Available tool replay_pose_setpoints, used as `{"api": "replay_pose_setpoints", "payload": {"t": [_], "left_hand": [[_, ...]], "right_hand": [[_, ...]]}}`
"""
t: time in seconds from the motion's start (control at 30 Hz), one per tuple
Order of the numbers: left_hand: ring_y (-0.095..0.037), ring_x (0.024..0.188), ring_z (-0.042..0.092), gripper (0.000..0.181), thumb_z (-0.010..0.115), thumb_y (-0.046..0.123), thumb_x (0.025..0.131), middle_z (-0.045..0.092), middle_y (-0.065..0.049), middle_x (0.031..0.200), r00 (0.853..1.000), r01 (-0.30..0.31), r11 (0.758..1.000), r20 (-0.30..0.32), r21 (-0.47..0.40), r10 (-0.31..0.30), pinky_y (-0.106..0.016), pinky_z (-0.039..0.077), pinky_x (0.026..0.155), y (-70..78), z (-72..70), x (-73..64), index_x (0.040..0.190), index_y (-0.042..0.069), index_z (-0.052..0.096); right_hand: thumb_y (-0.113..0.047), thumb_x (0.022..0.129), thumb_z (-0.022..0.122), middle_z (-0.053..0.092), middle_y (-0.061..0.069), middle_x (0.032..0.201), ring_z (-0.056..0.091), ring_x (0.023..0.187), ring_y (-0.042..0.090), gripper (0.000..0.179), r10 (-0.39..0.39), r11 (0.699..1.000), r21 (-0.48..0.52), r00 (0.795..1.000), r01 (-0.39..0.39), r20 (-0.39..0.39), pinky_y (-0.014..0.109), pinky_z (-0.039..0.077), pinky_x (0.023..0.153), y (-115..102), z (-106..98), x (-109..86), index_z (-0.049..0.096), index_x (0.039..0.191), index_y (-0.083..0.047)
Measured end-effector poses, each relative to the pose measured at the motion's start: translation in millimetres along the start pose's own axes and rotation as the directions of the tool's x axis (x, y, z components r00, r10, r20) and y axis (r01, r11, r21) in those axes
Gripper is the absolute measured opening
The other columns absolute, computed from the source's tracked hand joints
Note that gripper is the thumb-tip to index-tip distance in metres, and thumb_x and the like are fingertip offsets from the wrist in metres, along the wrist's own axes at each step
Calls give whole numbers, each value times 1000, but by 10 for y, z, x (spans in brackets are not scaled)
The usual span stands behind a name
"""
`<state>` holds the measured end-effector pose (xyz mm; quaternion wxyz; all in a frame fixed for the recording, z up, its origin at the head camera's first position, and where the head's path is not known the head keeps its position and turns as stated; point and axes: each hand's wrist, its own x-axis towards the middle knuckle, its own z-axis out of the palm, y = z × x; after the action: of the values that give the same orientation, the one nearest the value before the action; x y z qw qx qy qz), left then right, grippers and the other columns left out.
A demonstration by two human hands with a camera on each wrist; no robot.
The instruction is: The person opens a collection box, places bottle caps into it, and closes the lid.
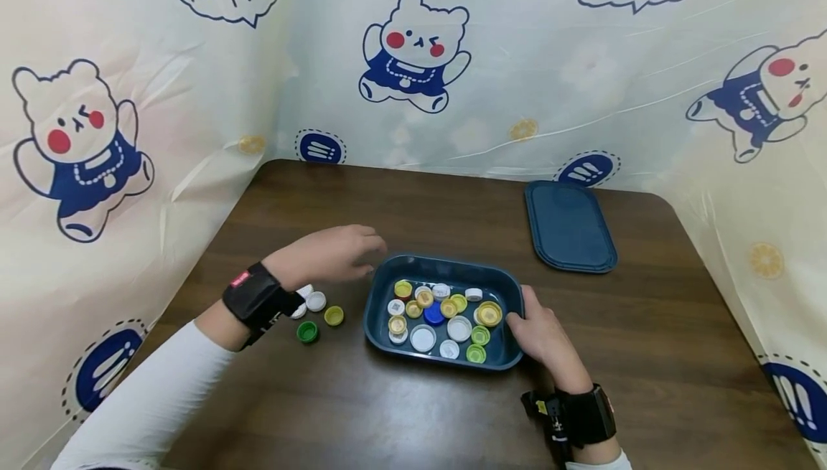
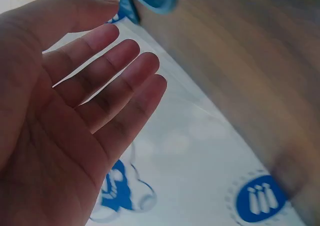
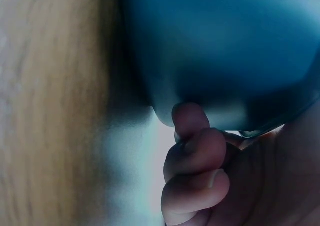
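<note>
A dark blue rectangular box (image 1: 455, 267) holds several plastic bottle caps in white, yellow and light green, with a blue cap (image 1: 433, 314) among them. My right hand (image 1: 545, 337) grips the box's right end, thumb over the rim; in the right wrist view its curled fingers (image 3: 195, 196) press the outer wall. Just off the box's left end, my left hand (image 1: 332, 251) hovers with nothing in it. Its palm and loosely extended fingers (image 2: 122, 83) show in the left wrist view. Below that hand lie a yellow cap (image 1: 334, 316), a green cap (image 1: 307, 331) and several white caps (image 1: 315, 301), partly hidden by the wristband.
A dark blue lid (image 1: 571, 226) lies flat at the back right of the brown wooden table (image 1: 336, 412). Behind and on both sides hangs a pale curtain (image 1: 517, 61) with printed bears. Black bands with cameras sit on both wrists.
</note>
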<state>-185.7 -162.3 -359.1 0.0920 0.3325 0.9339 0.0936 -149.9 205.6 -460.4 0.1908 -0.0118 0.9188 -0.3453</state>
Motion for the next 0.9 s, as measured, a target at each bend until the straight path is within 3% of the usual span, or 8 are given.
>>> {"api": "replay_pose_setpoints", "payload": {"t": [0.23, 0.47, 0.7, 0.9], "left_hand": [[-27, 115, 61, 41, 74, 13, 91, 64, -12, 126, 993, 115, 993, -4, -18, -115, -45, 54, 97, -265, 136, -389, 130, 4, 65], [-36, 122, 56, 46, 73, 11, 91, 61, -19, 131, 974, 226, 973, 1, -49, -226, -52, 51, 99, -490, 310, -737, 134, 1, 61], [-37, 116, 60, 45, 75, 9, 88, 63, -19, 125, 963, 265, 962, -38, -68, -268, -54, 52, 95, -669, 499, -1061, 130, -2, 62], [-35, 114, 59, 45, 79, 9, 86, 64, -17, 124, 950, 302, 945, -42, -123, -309, -55, 52, 95, -704, 624, -1265, 128, 1, 64]], "right_hand": [[-21, 100, 46, 57, 29, 134, 62, 97, 31, 52, 4, 1000, -11, 1000, -4, -11, 44, 51, 78, 0, -12, -6, 31, 149, -12], [-20, 100, 46, 57, 29, 134, 64, 93, 29, 51, 10, 1000, 1, 1000, -10, -11, 40, 52, 73, 2, 8, -6, 32, 149, -12], [-21, 100, 46, 57, 28, 135, 63, 97, 30, 51, 11, 1000, -12, 1000, -11, -13, 42, 51, 76, -6, 30, -13, 32, 148, -12], [-21, 100, 46, 56, 29, 135, 63, 99, 31, 53, -1, 1000, -18, 1000, 1, -13, 44, 51, 79, -11, 28, -3, 31, 150, -12]]}}
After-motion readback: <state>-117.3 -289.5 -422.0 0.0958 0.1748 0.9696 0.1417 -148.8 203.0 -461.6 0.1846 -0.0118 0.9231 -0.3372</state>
